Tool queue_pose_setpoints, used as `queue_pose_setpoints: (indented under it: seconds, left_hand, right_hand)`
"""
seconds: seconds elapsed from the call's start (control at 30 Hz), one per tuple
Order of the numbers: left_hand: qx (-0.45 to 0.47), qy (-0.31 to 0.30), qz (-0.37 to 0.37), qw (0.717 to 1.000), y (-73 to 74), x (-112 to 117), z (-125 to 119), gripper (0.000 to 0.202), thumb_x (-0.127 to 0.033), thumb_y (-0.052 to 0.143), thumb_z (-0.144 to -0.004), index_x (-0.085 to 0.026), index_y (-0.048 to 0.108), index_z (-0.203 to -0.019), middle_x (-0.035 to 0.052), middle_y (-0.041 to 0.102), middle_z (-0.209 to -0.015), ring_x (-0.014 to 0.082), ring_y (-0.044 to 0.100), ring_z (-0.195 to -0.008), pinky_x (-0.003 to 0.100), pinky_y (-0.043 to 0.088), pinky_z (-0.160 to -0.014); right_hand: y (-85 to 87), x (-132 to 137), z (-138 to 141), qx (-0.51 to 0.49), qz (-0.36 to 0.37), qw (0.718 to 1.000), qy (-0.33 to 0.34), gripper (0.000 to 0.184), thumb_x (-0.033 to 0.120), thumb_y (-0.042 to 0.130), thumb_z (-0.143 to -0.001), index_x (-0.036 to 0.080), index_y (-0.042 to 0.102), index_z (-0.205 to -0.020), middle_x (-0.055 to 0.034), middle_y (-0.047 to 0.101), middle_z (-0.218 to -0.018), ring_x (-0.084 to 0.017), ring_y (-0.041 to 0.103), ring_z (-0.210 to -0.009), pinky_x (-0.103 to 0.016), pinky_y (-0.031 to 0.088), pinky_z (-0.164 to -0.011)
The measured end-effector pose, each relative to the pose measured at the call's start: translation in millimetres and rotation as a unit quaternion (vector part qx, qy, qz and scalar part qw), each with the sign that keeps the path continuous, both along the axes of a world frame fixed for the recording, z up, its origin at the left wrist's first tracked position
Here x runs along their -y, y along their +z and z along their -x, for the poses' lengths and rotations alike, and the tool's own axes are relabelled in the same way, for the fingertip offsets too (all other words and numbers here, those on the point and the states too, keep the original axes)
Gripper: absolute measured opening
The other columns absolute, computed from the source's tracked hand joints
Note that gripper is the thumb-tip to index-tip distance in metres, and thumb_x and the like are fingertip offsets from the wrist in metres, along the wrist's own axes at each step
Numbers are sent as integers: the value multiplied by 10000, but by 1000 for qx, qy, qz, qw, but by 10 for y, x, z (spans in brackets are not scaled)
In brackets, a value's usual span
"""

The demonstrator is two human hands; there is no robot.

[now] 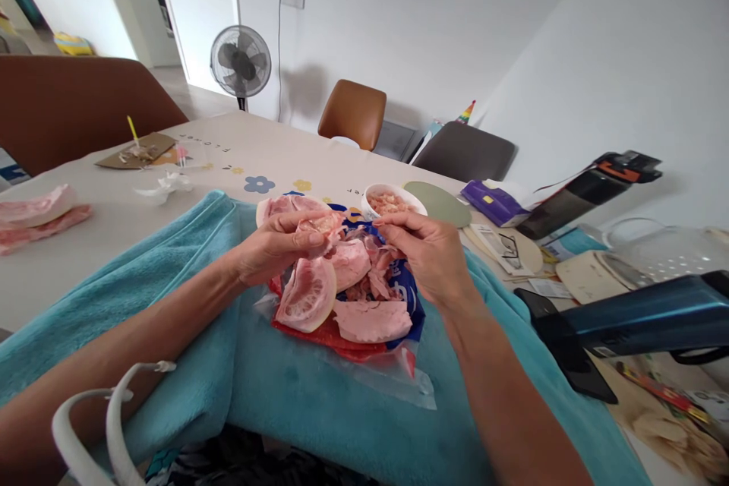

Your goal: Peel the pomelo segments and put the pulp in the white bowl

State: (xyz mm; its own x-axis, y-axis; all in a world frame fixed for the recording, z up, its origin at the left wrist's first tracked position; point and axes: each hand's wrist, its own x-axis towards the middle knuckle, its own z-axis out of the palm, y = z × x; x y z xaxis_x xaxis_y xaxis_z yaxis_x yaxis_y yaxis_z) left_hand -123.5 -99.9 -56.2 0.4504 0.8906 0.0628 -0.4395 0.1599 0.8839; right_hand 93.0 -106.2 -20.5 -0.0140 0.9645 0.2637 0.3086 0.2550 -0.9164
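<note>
My left hand point(288, 244) is closed around a partly peeled pomelo segment point(320, 228), held above the peel pile. To its right, my right hand point(424, 250) pinches with thumb and forefinger near the bowl; whatever lies between the fingertips is too small to make out. Thick pink pomelo rinds point(307, 295) and torn membrane point(383, 273) lie on a red and blue plastic bag point(347, 345). Just behind the hands stands a white bowl point(418, 205) holding peeled pink pulp point(388, 203). A teal towel point(285, 395) spreads under the bag.
On the far left lie more pomelo pieces point(42, 209) and a crumpled tissue point(166, 188). At right are a purple tissue pack point(494, 203), a dark bottle point(575, 201), a blue tumbler point(643, 315), a phone point(575, 364) and glasses point(509, 250). A green mat point(441, 205) adjoins the bowl.
</note>
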Motion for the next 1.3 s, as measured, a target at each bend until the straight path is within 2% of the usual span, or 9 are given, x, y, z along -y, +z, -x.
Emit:
queue_pose_setpoints:
  seconds: [0.13, 0.27, 0.37, 0.47, 0.53, 0.77, 1.07, 1.17, 1.3]
  left_hand:
    - [2, 8, 21, 1000, -11, -25, 15, 292, -214, 848, -618, -242, 795, -904, 9, 687, -737, 100, 573, -649, 262, 477, -679]
    - [-7, 4, 35, 999, -28, -19, 2, 352, -175, 854, -581, -261, 797, -917, 12, 731, -804, 115, 610, -664, 279, 499, -702]
    - [-30, -11, 23, 999, -13, 1, -10, 343, -157, 834, -603, -249, 796, -932, 8, 738, -813, 126, 635, -712, 269, 510, -721]
    - [-42, -32, 8, 999, 0, 15, -13, 324, -159, 813, -644, -259, 794, -952, 5, 743, -807, 131, 656, -752, 252, 517, -734]
    - [-39, -42, 4, 998, -2, 15, -9, 323, -161, 808, -659, -281, 794, -958, 2, 753, -838, 129, 669, -781, 246, 521, -757]
    - [-53, -54, 7, 997, -17, 14, -10, 343, -162, 812, -658, -240, 789, -991, 33, 768, -898, 139, 685, -800, 250, 535, -778]
    - [-59, -51, 19, 997, -22, 17, -22, 339, -189, 841, -617, -233, 798, -950, 12, 756, -765, 119, 678, -702, 224, 540, -713]
    - [-82, -38, 2, 996, -33, 9, -11, 345, -225, 828, -644, -234, 789, -987, 17, 754, -793, 125, 677, -722, 240, 539, -729]
    - [-158, -10, -70, 985, -16, 20, -28, 386, -257, 790, -685, -230, 763, -1068, 1, 731, -757, 119, 635, -659, 237, 520, -643]
  right_hand:
    - [70, 51, -71, 48, 4, 999, 9, 210, 385, 658, -788, 216, 767, -850, 4, 676, -702, -108, 548, -490, -257, 420, -475]
    - [171, 121, -110, 194, -4, 980, 32, 397, 458, 568, -872, 185, 672, -603, 3, 586, -562, -117, 522, -495, -269, 393, -504]
    - [207, 138, -117, 266, -1, 962, 67, 411, 414, 590, -873, 189, 626, -531, -18, 662, -681, -142, 598, -635, -277, 432, -608]
    - [193, 130, -92, 263, 7, 960, 95, 168, 262, 644, -823, 219, 710, -674, -5, 731, -907, -167, 660, -828, -293, 471, -761]
    - [172, 129, -61, 233, 12, 970, 75, 83, 222, 655, -798, 234, 736, -796, 3, 739, -902, -167, 664, -826, -308, 485, -781]
    - [84, 172, 83, 141, -79, 982, 101, 282, 217, 617, -849, 275, 713, -1107, 0, 738, -958, -154, 675, -877, -302, 527, -798]
    - [8, 154, 135, 212, -230, 947, 77, 205, 105, 562, -860, 220, 726, -906, -10, 744, -857, -149, 684, -823, -288, 526, -768]
    - [26, 135, 116, 213, -190, 957, 43, 145, 135, 579, -854, 209, 700, -826, -1, 726, -798, -136, 658, -749, -275, 506, -715]
    - [24, 119, 110, 124, -57, 989, 63, 86, 210, 592, -844, 200, 664, -799, 25, 670, -682, -91, 587, -562, -225, 463, -537]
